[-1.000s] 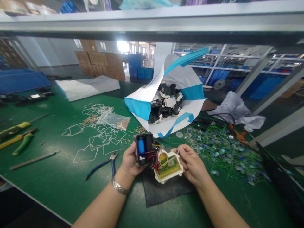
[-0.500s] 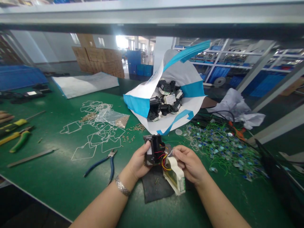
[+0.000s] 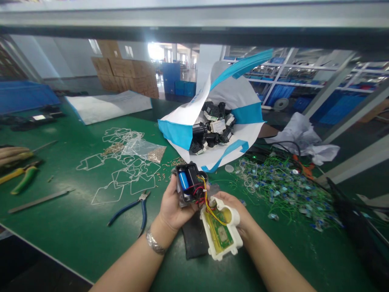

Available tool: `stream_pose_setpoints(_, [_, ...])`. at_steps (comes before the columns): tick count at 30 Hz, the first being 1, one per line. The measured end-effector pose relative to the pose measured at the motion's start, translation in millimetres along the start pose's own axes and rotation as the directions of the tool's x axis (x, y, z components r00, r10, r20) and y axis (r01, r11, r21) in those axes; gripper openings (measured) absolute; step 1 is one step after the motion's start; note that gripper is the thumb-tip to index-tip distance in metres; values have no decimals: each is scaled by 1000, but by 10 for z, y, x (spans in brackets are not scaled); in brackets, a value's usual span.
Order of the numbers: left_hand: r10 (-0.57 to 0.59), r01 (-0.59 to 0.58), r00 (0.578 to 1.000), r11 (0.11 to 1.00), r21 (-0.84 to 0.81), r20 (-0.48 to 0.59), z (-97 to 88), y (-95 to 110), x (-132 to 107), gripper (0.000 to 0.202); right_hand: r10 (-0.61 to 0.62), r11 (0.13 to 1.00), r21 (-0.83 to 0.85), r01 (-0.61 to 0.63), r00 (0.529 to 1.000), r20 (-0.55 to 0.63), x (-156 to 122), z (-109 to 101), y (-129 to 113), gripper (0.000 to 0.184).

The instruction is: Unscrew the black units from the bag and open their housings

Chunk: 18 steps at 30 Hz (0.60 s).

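Observation:
My left hand [image 3: 172, 207] is closed around a black plastic housing [image 3: 192, 178], tilted so its inside faces me. A blue cylindrical battery [image 3: 183, 180] sits in it. Red and yellow wires [image 3: 209, 207] run from this housing to a white plastic cover [image 3: 236, 239] with a green circuit board [image 3: 225, 240] inside. My right hand [image 3: 245, 217] grips that cover from its right side; some fingers are hidden behind it. Beneath both parts a dark pad [image 3: 193, 241] lies on the green table [image 3: 121, 251]. Blue-handled cutters [image 3: 143, 211] lie left of my left hand.
A white-and-blue bag [image 3: 179, 138] full of black housings stands ahead. White gasket frames [image 3: 106, 196], a bag of small screws [image 3: 156, 155] and a file [image 3: 39, 201] lie left. Tangled green-wired parts [image 3: 291, 190] are heaped right. At the left edge, seemingly another person's hand [image 3: 12, 156] touches a tool.
The black housing has tilted to show its battery, and the white cover has turned its board side up. My right fingers have moved from the wires to the cover. The left-edge hand moved over the screwdriver handle.

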<state>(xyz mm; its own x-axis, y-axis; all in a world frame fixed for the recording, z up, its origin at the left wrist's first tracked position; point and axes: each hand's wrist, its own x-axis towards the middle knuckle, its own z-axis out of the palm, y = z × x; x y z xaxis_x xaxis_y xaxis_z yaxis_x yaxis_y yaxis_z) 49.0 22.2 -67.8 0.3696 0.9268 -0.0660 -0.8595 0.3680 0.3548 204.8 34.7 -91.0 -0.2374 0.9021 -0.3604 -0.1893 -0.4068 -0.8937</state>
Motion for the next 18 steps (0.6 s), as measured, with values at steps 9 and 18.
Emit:
stream_pose_setpoints(9, [-62, 60, 997, 997, -45, -49, 65, -81, -24, 50, -100, 995, -34, 95, 981, -166, 23, 79, -4, 40])
stream_pose_setpoints(18, [46, -46, 993, 999, 7, -104, 27, 54, 1, 36, -274, 961, -63, 270, 890, -365, 23, -384, -344, 41])
